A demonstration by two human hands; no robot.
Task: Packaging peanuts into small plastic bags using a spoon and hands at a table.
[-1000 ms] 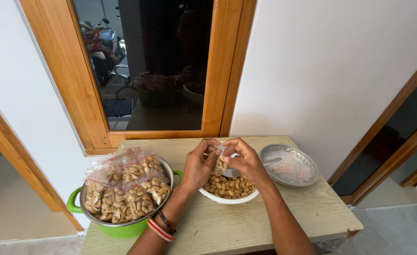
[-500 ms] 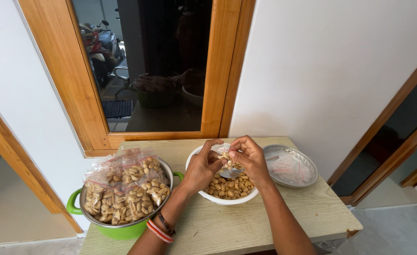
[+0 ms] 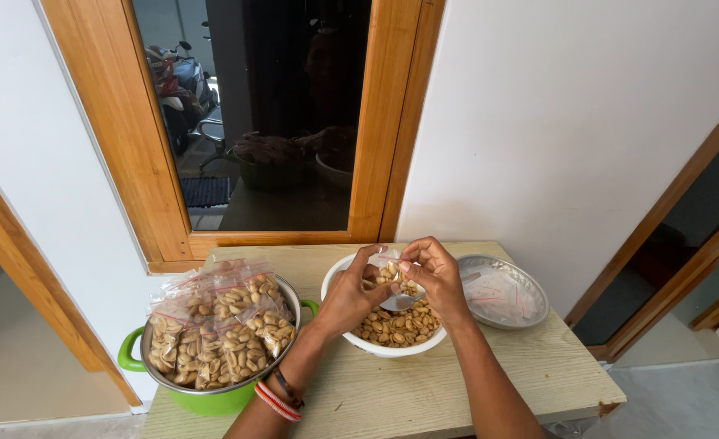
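Small clear bag (image 3: 388,271) of peanuts hangs over the white bowl (image 3: 335,276) on the counter (image 3: 392,390), pinched at its mouth between my left hand (image 3: 351,294) and right hand (image 3: 434,276), fingers of both clamped on the film. I judge it light, limp and slippery, lumpy below, apt to spill; best held at the top rim by both corners. Mouth points up, long axis roughly vertical. Spoon (image 3: 400,302) lies in the nuts; green pot (image 3: 213,398) of filled bags sits left

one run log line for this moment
left hand: holds small clear bag | right hand: holds bag, spoon | under: white bowl of peanuts
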